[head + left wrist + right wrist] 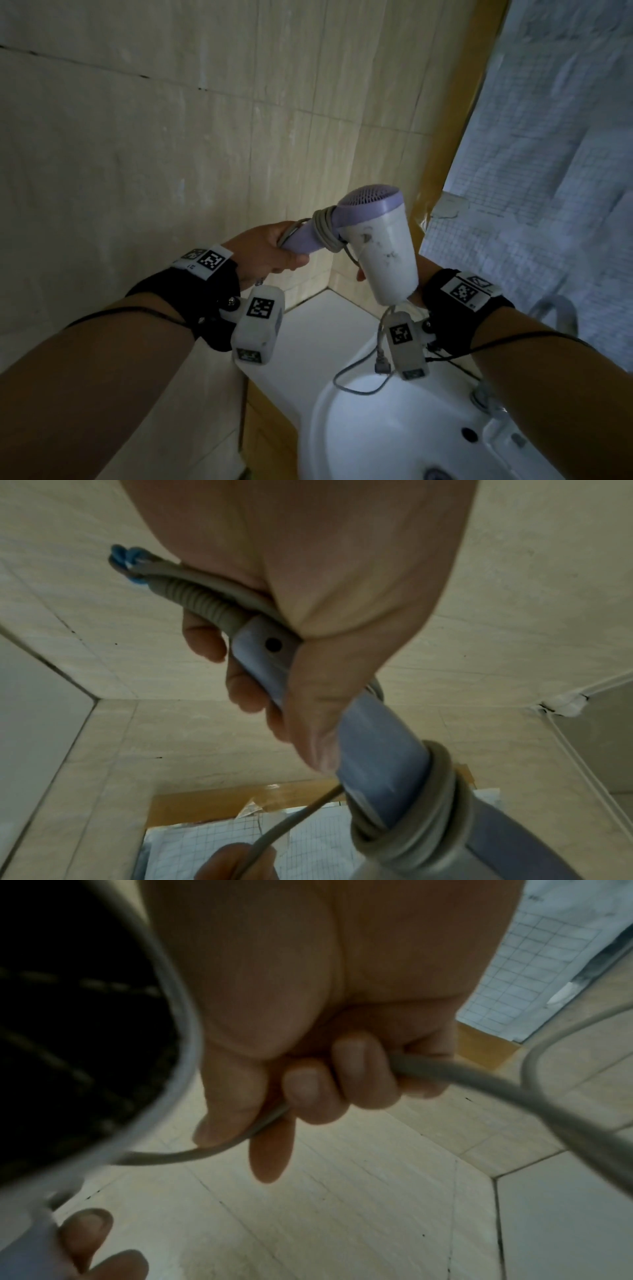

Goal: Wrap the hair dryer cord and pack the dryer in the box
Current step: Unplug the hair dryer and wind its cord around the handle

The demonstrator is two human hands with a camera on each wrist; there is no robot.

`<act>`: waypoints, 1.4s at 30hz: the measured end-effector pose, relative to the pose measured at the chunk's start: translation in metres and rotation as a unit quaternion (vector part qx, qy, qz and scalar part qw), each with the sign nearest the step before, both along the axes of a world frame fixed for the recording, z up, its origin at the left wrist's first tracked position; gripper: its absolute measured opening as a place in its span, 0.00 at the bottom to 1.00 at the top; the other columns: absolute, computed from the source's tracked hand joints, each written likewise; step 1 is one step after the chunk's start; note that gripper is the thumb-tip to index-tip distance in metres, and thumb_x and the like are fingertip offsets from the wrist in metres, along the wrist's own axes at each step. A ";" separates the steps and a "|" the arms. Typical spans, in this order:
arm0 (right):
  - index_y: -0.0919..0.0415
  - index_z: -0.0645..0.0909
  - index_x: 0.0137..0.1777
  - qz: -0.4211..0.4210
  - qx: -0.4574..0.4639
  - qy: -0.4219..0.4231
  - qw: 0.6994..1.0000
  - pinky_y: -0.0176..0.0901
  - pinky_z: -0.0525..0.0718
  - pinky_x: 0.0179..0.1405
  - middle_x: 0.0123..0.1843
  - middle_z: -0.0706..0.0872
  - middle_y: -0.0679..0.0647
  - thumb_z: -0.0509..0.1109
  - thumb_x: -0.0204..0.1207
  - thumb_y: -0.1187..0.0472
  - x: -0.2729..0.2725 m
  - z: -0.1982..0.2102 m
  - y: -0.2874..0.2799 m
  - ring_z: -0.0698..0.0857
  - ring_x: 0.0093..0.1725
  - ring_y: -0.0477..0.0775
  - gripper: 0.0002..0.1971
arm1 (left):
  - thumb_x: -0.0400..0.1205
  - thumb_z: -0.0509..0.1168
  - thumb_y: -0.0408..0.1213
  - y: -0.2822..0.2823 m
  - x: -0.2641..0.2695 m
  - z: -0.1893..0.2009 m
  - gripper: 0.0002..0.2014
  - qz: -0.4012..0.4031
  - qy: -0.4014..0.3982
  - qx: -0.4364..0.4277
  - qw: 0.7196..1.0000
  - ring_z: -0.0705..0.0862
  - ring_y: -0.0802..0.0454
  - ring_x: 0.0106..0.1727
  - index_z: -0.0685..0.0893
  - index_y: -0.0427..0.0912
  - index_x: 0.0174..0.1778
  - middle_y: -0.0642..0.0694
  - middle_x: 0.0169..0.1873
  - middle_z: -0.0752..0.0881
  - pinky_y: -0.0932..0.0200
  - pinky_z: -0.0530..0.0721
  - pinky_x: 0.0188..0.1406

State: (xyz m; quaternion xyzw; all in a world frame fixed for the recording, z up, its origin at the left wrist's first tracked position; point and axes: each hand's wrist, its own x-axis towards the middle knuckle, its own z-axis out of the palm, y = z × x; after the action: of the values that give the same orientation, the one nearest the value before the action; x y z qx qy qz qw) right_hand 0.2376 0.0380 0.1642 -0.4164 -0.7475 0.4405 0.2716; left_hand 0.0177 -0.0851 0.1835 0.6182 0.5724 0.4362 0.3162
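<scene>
A white and lilac hair dryer [380, 240] is held up in front of the tiled wall, nozzle pointing down. My left hand [263, 253] grips its lilac handle [263, 664]. Several turns of grey cord [325, 229] wrap the handle near the body, also seen as cord coils [421, 804]. My right hand [308, 1085] sits behind the nozzle and grips the loose cord [479, 1080]. The rest of the cord hangs in a loop [356, 383] with the plug [382, 363] dangling over the sink. No box is in view.
A white sink [394, 438] lies below the hands, with a tap [486, 394] on its right. A white ledge [318, 329] meets the tiled wall corner. A pale gridded curtain [548, 171] hangs at the right.
</scene>
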 end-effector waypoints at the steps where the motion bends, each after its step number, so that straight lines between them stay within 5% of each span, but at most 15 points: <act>1: 0.52 0.86 0.27 0.008 0.000 -0.006 1.000 0.44 0.81 0.21 0.23 0.82 0.53 0.70 0.71 0.67 0.000 0.000 -0.005 0.81 0.23 0.53 0.13 | 0.73 0.71 0.36 0.001 0.000 0.000 0.22 0.011 -0.025 0.007 1.000 0.81 0.54 0.35 0.78 0.42 0.63 0.43 0.37 0.84 0.60 0.80 0.38; 4: 0.62 0.80 0.34 0.038 -0.036 0.063 0.997 0.39 0.66 0.23 0.22 0.70 0.51 0.62 0.80 0.62 -0.004 0.001 -0.023 0.66 0.20 0.47 0.13 | 0.79 0.65 0.34 0.007 0.005 0.001 0.17 0.048 -0.075 0.026 0.996 0.78 0.55 0.33 0.76 0.45 0.65 0.49 0.34 0.81 0.60 0.78 0.37; 8: 0.63 0.78 0.39 0.071 -0.018 0.092 0.993 0.34 0.67 0.21 0.16 0.69 0.42 0.58 0.82 0.64 -0.013 0.002 -0.035 0.66 0.20 0.43 0.12 | 0.74 0.70 0.43 0.019 0.013 0.003 0.25 0.094 -0.089 0.049 0.990 0.77 0.50 0.32 0.75 0.47 0.67 0.46 0.36 0.82 0.56 0.75 0.37; 12: 0.57 0.79 0.39 0.086 0.041 -0.003 0.995 0.37 0.70 0.25 0.20 0.69 0.46 0.58 0.82 0.67 -0.018 0.003 -0.042 0.68 0.21 0.45 0.12 | 0.75 0.70 0.40 0.022 0.013 0.004 0.25 0.151 -0.016 0.083 0.985 0.82 0.52 0.32 0.75 0.44 0.70 0.44 0.40 0.86 0.66 0.75 0.31; 15: 0.51 0.79 0.39 0.090 0.125 -0.085 0.984 0.41 0.72 0.31 0.25 0.70 0.48 0.59 0.80 0.63 -0.022 0.010 -0.050 0.70 0.24 0.48 0.12 | 0.78 0.67 0.38 0.023 0.012 0.001 0.28 0.176 0.064 0.099 0.977 0.81 0.43 0.62 0.70 0.42 0.74 0.40 0.67 0.81 0.65 0.72 0.52; 17: 0.53 0.79 0.43 0.091 0.199 -0.150 0.964 0.35 0.71 0.33 0.27 0.72 0.44 0.60 0.80 0.61 -0.025 0.019 -0.057 0.71 0.27 0.43 0.08 | 0.78 0.66 0.37 0.025 0.011 -0.001 0.31 0.171 0.135 0.094 0.971 0.76 0.44 0.71 0.65 0.42 0.77 0.42 0.74 0.74 0.63 0.70 0.63; 20: 0.59 0.81 0.46 0.080 0.308 -0.236 0.918 0.23 0.66 0.27 0.29 0.72 0.41 0.61 0.79 0.60 -0.028 0.031 -0.062 0.71 0.30 0.41 0.08 | 0.79 0.65 0.38 0.027 0.009 -0.005 0.33 0.169 0.207 0.080 0.960 0.74 0.44 0.74 0.59 0.47 0.79 0.44 0.77 0.71 0.58 0.69 0.71; 25: 0.57 0.73 0.32 0.071 0.359 -0.313 0.877 0.25 0.62 0.26 0.26 0.69 0.44 0.62 0.75 0.64 -0.033 0.050 -0.056 0.73 0.37 0.51 0.10 | 0.80 0.62 0.40 0.029 0.011 -0.006 0.32 0.184 0.307 0.077 0.931 0.76 0.42 0.71 0.57 0.55 0.80 0.42 0.74 0.74 0.52 0.73 0.68; 29: 0.61 0.79 0.35 0.067 0.254 -0.289 0.921 0.32 0.75 0.29 0.27 0.81 0.51 0.66 0.73 0.63 -0.034 0.056 -0.050 0.82 0.27 0.48 0.06 | 0.81 0.62 0.37 0.033 0.007 -0.005 0.33 0.187 0.347 0.077 0.916 0.77 0.40 0.68 0.55 0.55 0.80 0.38 0.70 0.77 0.48 0.75 0.66; 34: 0.58 0.74 0.31 0.094 0.087 -0.191 0.973 0.28 0.80 0.26 0.26 0.80 0.52 0.70 0.73 0.67 -0.030 0.048 -0.045 0.85 0.23 0.41 0.11 | 0.80 0.60 0.37 0.036 0.004 -0.004 0.34 0.202 0.390 0.059 0.896 0.78 0.37 0.66 0.53 0.57 0.80 0.36 0.67 0.77 0.43 0.77 0.65; 38: 0.61 0.71 0.30 0.122 -0.038 -0.128 0.984 0.30 0.80 0.22 0.20 0.77 0.51 0.68 0.74 0.71 -0.022 0.038 -0.041 0.84 0.22 0.45 0.14 | 0.80 0.59 0.36 0.038 0.003 -0.008 0.34 0.188 0.401 0.034 0.896 0.78 0.36 0.66 0.53 0.54 0.80 0.36 0.68 0.77 0.43 0.78 0.65; 42: 0.62 0.71 0.32 0.136 -0.043 -0.137 0.980 0.31 0.82 0.25 0.20 0.77 0.52 0.68 0.74 0.71 -0.022 0.034 -0.037 0.85 0.22 0.45 0.12 | 0.80 0.59 0.36 0.040 0.002 -0.009 0.33 0.188 0.419 0.018 0.888 0.80 0.36 0.64 0.55 0.53 0.80 0.36 0.66 0.79 0.42 0.79 0.63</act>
State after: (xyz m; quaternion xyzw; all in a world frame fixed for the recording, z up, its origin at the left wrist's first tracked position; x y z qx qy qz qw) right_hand 0.2152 0.0006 0.1987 -0.3784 -0.8079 0.4437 0.0857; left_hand 0.0200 -0.0454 0.1746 0.6297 0.7492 0.1983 -0.0525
